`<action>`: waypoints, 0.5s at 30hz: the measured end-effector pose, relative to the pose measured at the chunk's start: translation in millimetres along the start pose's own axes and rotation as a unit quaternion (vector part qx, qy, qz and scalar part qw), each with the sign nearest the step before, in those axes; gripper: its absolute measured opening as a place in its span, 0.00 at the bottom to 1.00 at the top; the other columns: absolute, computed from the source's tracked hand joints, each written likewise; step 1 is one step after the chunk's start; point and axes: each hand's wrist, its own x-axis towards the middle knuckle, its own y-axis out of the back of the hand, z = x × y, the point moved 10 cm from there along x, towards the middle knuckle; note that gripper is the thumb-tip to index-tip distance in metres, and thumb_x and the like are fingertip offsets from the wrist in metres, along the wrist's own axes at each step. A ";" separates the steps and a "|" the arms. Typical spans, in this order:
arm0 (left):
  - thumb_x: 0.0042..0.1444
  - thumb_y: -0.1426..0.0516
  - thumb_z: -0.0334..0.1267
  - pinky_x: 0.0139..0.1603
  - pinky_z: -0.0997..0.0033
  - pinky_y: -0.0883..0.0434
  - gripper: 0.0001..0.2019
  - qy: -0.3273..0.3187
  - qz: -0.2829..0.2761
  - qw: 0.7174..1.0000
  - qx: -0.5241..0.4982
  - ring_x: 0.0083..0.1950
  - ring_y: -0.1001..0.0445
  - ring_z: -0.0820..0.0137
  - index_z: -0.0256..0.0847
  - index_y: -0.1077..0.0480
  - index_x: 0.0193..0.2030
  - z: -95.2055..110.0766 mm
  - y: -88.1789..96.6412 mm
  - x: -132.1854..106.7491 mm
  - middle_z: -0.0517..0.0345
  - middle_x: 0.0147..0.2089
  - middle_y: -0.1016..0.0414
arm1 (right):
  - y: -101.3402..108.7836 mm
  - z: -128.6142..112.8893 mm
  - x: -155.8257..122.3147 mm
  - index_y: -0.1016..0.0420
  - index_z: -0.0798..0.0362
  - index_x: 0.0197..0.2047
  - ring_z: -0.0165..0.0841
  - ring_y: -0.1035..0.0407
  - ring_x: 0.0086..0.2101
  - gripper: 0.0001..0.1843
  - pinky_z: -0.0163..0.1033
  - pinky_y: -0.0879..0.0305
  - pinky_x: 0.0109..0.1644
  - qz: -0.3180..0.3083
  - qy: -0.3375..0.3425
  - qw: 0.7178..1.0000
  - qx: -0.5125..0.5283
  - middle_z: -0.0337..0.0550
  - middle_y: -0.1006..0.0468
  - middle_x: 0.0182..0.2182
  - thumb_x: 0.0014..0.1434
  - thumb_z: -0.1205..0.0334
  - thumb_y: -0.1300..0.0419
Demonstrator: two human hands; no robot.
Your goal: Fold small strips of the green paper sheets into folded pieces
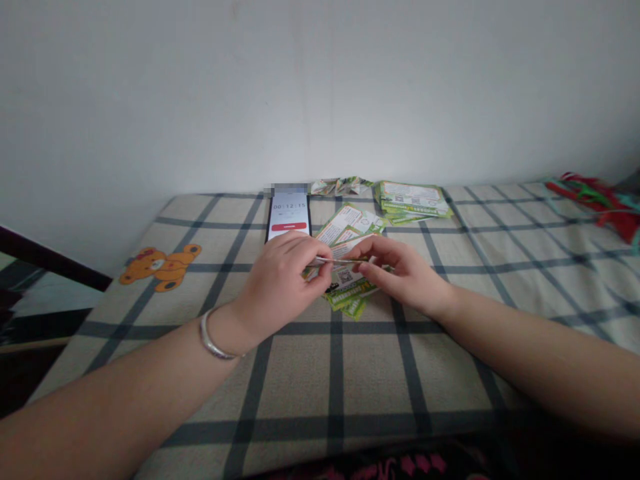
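While both hands meet over the checked sheet (350, 380), they pinch one green printed leaflet (341, 260) between them, seen nearly edge-on. The left hand (283, 277), with a silver bangle (213, 341) on its wrist, has thumb and fingers closed on the leaflet's left end; the right hand (400, 273) grips the right end the same way. Just beneath lies a loose pile of leaflets (350, 297). A phone (289, 217) showing a timer lies behind the left hand, and a neater leaflet stack (413, 199) sits near the wall.
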 end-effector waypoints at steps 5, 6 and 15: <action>0.55 0.44 0.30 0.40 0.65 0.32 0.01 -0.004 0.000 1.000 -0.004 0.35 0.27 0.67 0.38 0.31 0.33 -0.2 -2.7 -1.8 0.58 0.31 0.26 | 2.2 -0.4 2.2 0.25 0.54 0.39 0.24 0.38 0.24 0.06 0.32 0.41 0.28 0.041 0.011 0.996 -0.082 0.38 0.24 0.31 0.57 0.64 0.40; 0.55 0.44 0.30 0.40 0.66 0.32 0.01 -0.009 0.001 1.000 -0.005 0.35 0.27 0.67 0.38 0.31 0.33 1.0 -2.9 -2.2 0.59 0.31 0.26 | 4.2 -0.2 2.2 0.25 0.54 0.38 0.23 0.39 0.24 0.05 0.32 0.41 0.28 0.054 0.012 0.995 -0.087 0.37 0.24 0.30 0.57 0.64 0.39; 0.59 0.43 0.35 0.35 0.72 0.33 0.03 0.039 -0.040 0.997 -0.051 0.34 0.25 0.70 0.40 0.29 0.38 -3.7 -11.6 -6.3 0.61 0.34 0.23 | 8.5 -7.4 1.1 0.25 0.53 0.32 0.23 0.42 0.23 0.04 0.32 0.44 0.28 0.081 0.034 0.990 -0.106 0.34 0.25 0.26 0.57 0.63 0.37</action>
